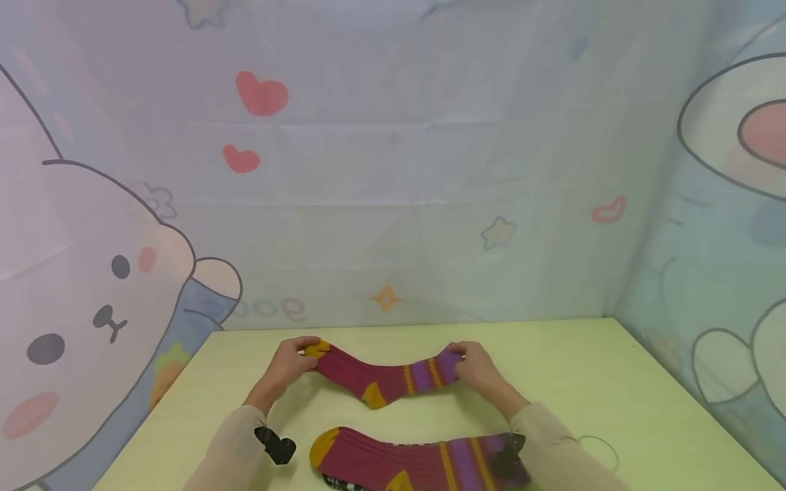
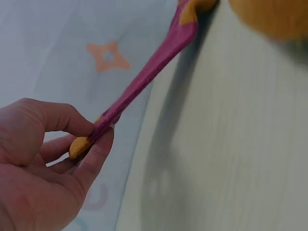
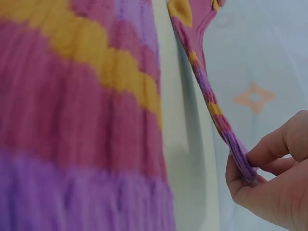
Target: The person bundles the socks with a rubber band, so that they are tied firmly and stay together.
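A maroon sock [image 1: 393, 379] with a mustard toe and heel and a purple striped cuff is stretched between both hands near the back of the table. My left hand [image 1: 291, 360] pinches its mustard toe; in the left wrist view the thumb and fingers [image 2: 98, 156] press the toe from both sides. The purple cuff is pinched by my right hand [image 1: 477, 368], seen edge-on in the right wrist view. Closer to me lies a matching sock [image 1: 368, 458], flat on the table, its cuff partly hidden behind the right wrist's black camera.
Beneath the nearer sock, a black-and-white patterned edge [image 1: 346, 485] peeks out. The pale yellow table [image 1: 614, 389] meets a cartoon-printed cloth [image 1: 393, 170] behind it. A thin loop of cord [image 1: 608, 447] lies by the right sleeve.
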{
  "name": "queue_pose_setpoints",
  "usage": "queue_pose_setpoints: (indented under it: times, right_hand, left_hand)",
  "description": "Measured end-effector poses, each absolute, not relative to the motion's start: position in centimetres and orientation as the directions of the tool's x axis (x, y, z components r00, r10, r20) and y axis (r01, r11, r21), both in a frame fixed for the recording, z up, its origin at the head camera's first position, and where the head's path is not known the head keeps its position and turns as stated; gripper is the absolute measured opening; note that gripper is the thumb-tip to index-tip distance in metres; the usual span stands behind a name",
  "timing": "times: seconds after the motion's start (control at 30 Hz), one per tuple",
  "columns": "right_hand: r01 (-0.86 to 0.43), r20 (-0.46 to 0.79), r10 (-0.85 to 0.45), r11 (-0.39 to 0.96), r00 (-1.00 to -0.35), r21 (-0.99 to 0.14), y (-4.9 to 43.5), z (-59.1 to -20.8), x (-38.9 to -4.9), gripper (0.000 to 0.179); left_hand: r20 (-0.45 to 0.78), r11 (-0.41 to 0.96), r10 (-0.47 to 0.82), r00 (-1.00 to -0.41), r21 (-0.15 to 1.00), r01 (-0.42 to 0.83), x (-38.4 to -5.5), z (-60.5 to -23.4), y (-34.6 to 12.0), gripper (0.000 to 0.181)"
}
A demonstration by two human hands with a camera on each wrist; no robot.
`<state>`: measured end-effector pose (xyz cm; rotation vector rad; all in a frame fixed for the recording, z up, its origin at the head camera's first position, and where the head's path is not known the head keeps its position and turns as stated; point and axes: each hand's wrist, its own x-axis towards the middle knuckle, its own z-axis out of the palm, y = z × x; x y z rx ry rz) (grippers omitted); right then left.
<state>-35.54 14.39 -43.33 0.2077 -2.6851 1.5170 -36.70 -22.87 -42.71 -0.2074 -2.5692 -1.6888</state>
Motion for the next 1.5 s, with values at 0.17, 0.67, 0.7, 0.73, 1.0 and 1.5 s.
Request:
queue_pose_setpoints:
  times: [0.17,0.67,0.7,0.73,1.0,1.5]
  right_hand:
    - [-0.145,0.111,-0.097,0.512,-0.989,-0.846,15.6,-42.5,-34.8,0.054]
    - [-0.209,0.136,-0.175,0.522,-0.975,-0.827,18.6,-40.1,-30.6,0.049]
    - [-0.211,0.134,-0.182,0.521,-0.974,-0.827,18.8,-40.1,-30.4,0.048]
    - [-0.215,0.132,-0.191,0.523,-0.973,-0.825,19.0,-40.1,-30.3,0.048]
    - [-0.202,0.068,-0.26,0.535,-0.963,-0.82,20.4,-38.8,-29.3,0.047]
    - [-0.156,-0.108,-0.506,0.451,-0.856,-0.879,23.5,-38.7,-28.6,0.041]
  left_hand:
    - [0.129,0.35,0.056,-0.99,0.926,0.14,-35.6,-41.7,-21.4,0.048]
    - [0.107,0.311,0.153,-0.983,0.938,0.15,-31.8,-40.3,-19.8,0.044]
    - [0.095,0.315,0.166,-0.981,0.938,0.144,-31.6,-40.2,-19.9,0.044]
    - [0.083,0.32,0.179,-0.98,0.937,0.138,-31.4,-40.2,-19.9,0.045]
    - [0.018,0.325,0.299,-0.954,0.938,0.12,-30.5,-39.8,-20.2,0.047]
    - [-0.079,0.343,0.494,-0.866,0.933,0.11,-29.4,-38.6,-21.6,0.052]
